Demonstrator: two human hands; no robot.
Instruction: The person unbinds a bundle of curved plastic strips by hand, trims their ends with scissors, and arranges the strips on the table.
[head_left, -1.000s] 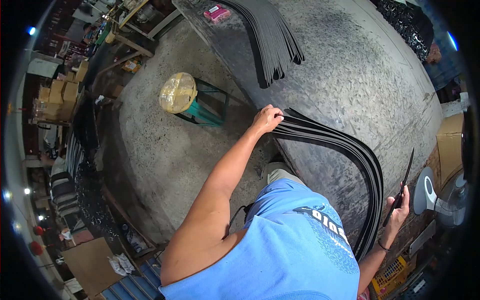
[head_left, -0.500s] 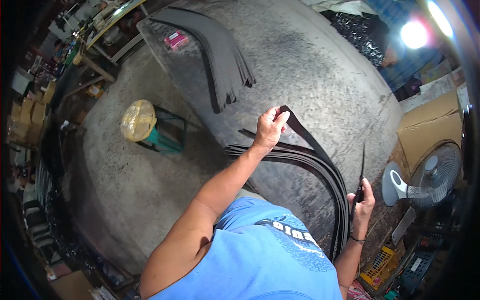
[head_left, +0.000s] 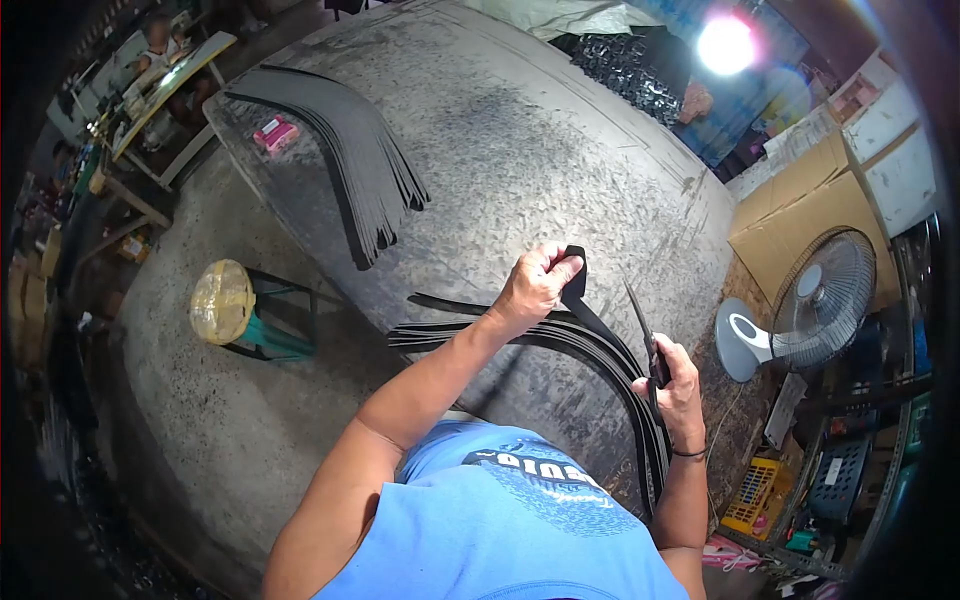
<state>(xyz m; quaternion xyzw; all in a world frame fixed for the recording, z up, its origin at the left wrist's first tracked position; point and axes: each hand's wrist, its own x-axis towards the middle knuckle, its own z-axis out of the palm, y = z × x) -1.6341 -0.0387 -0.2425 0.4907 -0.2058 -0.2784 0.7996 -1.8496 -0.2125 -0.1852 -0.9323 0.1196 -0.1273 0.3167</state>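
Note:
My left hand [head_left: 530,290] pinches the end of a black strip [head_left: 598,322] between thumb and fingers, above the table. The strip runs down to the right, towards a curved bundle of black strips [head_left: 600,362] near my body. In my right hand [head_left: 675,392] is a pair of black-handled scissors [head_left: 641,318], their dark blades pointing up and away from me, just right of the held strip. Whether the blades are parted I cannot tell. A second stack of dark strips [head_left: 350,130] lies fanned on the far left of the table, beside a small pink pack [head_left: 275,133].
The grey worn table [head_left: 500,130] spreads before me. A fan [head_left: 815,300] and a cardboard box [head_left: 800,220] stand at the right, with a yellow basket [head_left: 752,495] lower down. On the left floor is a stool [head_left: 225,303] with a taped top. A person [head_left: 158,45] sits far left.
My right hand has brought the scissors closer to the left hand and the held strip. The strip's end now bends over at my left fingers. The whole view has shifted.

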